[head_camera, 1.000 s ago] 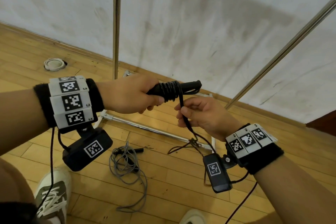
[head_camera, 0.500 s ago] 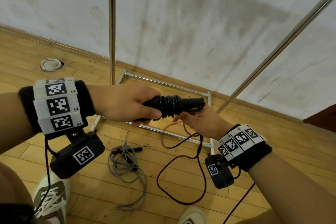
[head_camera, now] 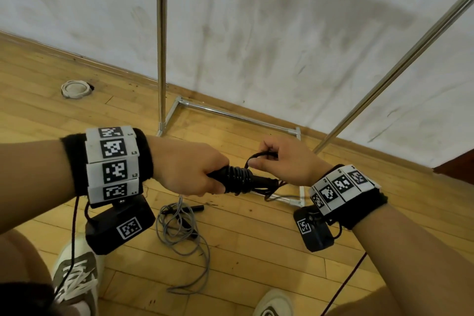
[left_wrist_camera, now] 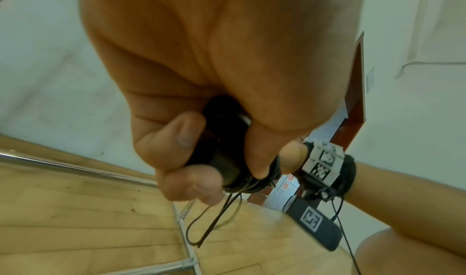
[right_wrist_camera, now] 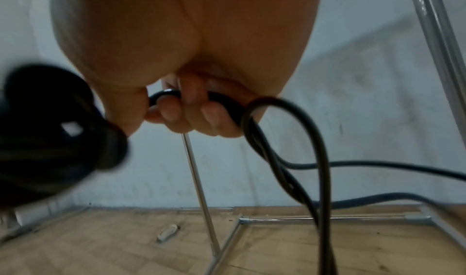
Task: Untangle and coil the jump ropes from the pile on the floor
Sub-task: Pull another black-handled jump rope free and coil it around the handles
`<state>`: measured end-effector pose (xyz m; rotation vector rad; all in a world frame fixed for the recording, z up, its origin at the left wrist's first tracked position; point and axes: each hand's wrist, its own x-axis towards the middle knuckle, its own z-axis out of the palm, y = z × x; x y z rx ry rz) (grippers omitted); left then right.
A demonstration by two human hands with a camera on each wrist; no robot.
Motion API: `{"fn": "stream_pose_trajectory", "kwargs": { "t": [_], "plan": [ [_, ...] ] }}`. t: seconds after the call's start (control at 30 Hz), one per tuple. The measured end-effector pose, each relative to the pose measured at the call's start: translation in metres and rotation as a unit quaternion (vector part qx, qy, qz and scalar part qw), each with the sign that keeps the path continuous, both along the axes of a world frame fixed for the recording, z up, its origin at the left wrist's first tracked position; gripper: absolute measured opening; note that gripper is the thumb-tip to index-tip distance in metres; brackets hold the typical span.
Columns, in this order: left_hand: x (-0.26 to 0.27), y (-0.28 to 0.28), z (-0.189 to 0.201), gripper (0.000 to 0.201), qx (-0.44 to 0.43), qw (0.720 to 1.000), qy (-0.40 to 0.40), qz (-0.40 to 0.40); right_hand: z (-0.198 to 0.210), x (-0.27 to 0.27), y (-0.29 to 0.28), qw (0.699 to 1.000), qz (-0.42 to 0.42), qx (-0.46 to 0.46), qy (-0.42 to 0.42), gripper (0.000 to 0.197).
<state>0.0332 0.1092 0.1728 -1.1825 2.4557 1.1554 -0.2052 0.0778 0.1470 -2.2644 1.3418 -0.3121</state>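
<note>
Wooden floorboards point(head_camera: 256, 251) meet a stained white wall behind a chrome tube rack point(head_camera: 161, 41). Your left hand point(head_camera: 184, 169) clenches the black jump-rope handles point(head_camera: 261, 182), with thin black cord point(head_camera: 238, 177) wound in tight turns around them, held above the floor. Your right hand point(head_camera: 284, 161) pinches a loop of that cord just beside the coil; the wrist view is blurred, so which fingers grip it is unclear. Below lies a loose grey jump rope point(head_camera: 179, 233).
</note>
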Motion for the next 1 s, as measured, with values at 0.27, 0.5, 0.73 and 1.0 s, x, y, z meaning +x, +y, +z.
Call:
{"fn": "stream_pose_trajectory", "kwargs": {
  "t": [0.27,0.5,0.73,1.0],
  "plan": [
    [0.006,-0.016,-0.008,0.015,-0.074,0.996,-0.027,0.047,0.020,0.015,0.003,0.992,-0.054,0.070,-0.092,0.021],
    [0.017,-0.033,-0.004,0.011,-0.109,0.977,0.074,0.166,0.025,0.020,0.013,0.965,-0.081,0.102,-0.229,0.012],
    [0.016,-0.031,0.008,0.009,-0.092,0.963,0.170,0.189,0.019,0.024,0.027,0.933,-0.108,0.116,-0.323,0.015],
    [0.016,-0.023,0.018,0.009,-0.062,0.966,0.193,0.160,0.007,0.016,0.032,0.934,-0.128,0.122,-0.310,0.047]
  ]
}}
